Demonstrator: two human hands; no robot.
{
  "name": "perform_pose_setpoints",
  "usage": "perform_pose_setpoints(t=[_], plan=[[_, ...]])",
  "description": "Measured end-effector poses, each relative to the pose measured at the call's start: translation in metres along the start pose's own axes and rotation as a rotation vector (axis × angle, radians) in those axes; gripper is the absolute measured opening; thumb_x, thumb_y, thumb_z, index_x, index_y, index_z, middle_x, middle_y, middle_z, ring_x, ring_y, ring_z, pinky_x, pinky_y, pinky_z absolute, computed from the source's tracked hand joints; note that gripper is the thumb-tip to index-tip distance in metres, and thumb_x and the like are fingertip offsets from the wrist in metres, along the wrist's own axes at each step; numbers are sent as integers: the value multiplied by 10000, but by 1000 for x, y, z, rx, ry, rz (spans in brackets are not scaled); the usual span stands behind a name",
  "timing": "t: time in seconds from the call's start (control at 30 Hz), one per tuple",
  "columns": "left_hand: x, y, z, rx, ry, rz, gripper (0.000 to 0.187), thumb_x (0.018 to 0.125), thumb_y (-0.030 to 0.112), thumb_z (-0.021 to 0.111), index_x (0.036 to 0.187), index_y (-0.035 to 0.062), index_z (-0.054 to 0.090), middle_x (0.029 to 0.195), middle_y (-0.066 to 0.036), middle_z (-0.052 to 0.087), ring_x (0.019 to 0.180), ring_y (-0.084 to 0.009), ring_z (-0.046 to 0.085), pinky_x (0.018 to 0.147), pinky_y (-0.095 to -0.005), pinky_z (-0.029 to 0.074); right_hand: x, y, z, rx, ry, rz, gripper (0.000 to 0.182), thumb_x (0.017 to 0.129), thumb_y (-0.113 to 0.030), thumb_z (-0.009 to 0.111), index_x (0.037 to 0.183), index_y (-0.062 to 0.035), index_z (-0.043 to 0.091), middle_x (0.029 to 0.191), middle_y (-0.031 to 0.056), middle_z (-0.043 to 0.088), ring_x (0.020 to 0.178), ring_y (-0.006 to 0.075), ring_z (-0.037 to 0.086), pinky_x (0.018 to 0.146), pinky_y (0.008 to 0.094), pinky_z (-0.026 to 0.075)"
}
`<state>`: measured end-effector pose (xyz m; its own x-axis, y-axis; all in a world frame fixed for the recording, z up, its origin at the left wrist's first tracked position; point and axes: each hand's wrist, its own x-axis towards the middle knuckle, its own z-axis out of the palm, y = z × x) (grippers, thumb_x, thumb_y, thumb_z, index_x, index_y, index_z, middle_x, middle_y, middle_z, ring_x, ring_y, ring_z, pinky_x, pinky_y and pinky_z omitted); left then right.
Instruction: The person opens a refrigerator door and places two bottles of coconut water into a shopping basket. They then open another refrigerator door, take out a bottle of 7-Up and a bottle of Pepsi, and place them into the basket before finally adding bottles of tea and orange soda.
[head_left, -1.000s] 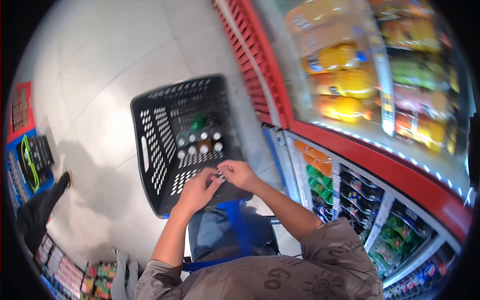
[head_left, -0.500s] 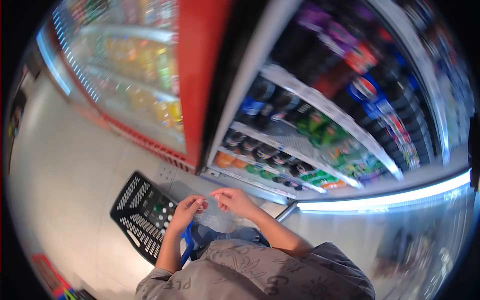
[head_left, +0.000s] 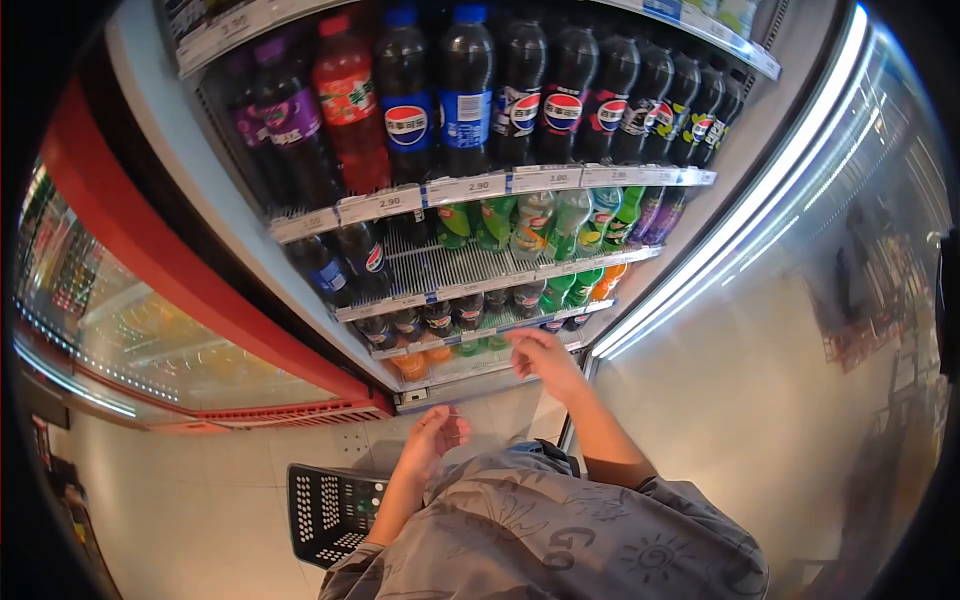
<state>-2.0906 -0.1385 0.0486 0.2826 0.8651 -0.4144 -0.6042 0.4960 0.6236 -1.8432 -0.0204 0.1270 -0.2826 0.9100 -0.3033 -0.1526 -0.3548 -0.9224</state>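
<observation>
My left hand hovers above the floor near the black shopping basket, its fingers loosely curled and apart with nothing in them. My right hand is raised before the lower shelves of the drinks cooler, index finger stretched toward them, holding nothing visible. Neither hand touches a bottle. On the upper shelf stand dark cola bottles, a red-labelled bottle and purple-labelled bottles. Green bottles sit one shelf lower, beside a bare stretch of rack. Small cola bottles line the shelf below.
A red-framed cooler stands to the left. Price strips run along the shelf edges. A bright light strip edges the cooler's right side, with a reflective glass panel beyond. Pale tiled floor lies around the basket.
The view has swung round to face the cooler shelves squarely. My hands, close together before, are now apart, with the right one further forward toward the shelves. The basket sits lower in view.
</observation>
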Motion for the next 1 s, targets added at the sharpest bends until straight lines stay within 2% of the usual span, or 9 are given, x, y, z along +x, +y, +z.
perform_pose_setpoints(t=[0.23,0.43,0.53,0.63,0.73,0.77,0.87,0.97,1.0], plan=[[-7,15,-10,-108,148,85,201,972,286,569,1027,94,586,854,-44,645,805,-197,643,731,-346,524,44,-52,-57,-105,290,-277,297,944,-153,577,1203,-11,604,761,23,608,620,106,575,557,253,475],[-27,13,-6,-403,179,78,169,955,303,597,961,134,590,799,7,613,769,-166,619,689,-325,506,112,-99,-59,-605,394,-556,397,922,-183,618,1243,42,558,704,51,629,569,102,574,521,269,470],[-36,12,-4,-481,158,99,153,957,291,596,947,139,595,792,14,609,766,-158,611,691,-324,503,153,-120,-57,-807,592,-659,483,881,-385,652,1108,41,641,698,149,673,649,287,674,618,402,523],[-44,9,-8,-492,171,151,142,955,290,597,938,149,603,780,25,603,749,-151,606,681,-322,499,164,-146,-47,-949,590,-432,529,844,-496,665,971,16,703,735,161,703,735,340,691,679,435,534],[-49,10,-11,-486,224,196,131,947,297,605,936,167,611,758,46,591,728,-143,604,655,-322,496,164,-151,-33,-1079,787,-566,376,806,-388,734,939,-37,708,806,175,711,759,336,703,682,428,548],[-51,10,-11,-495,240,202,127,947,293,603,935,167,610,756,46,590,724,-145,604,653,-322,497,176,-144,-40,-1063,822,-619,433,769,-439,754,968,-56,710,853,170,716,813,385,684,753,459,543],[-57,8,-11,-522,258,213,124,952,270,595,930,149,609,765,28,594,739,-150,600,666,-314,485,169,-147,-34,-994,813,-549,556,774,-544,728,953,-17,725,781,154,724,786,304,716,734,401,558],[-56,4,-14,-514,265,204,116,948,271,596,918,159,602,749,36,590,720,-146,599,656,-318,494,135,-157,-10,-904,797,-420,520,765,-483,767,1016,-33,701,791,128,720,777,284,708,705,391,542],[-56,2,-15,-507,267,197,112,945,276,598,913,169,599,738,45,587,706,-143,600,648,-321,501,130,-145,-13,-885,792,-500,485,765,-438,780,1026,-39,692,790,119,711,749,267,691,685,379,532]])
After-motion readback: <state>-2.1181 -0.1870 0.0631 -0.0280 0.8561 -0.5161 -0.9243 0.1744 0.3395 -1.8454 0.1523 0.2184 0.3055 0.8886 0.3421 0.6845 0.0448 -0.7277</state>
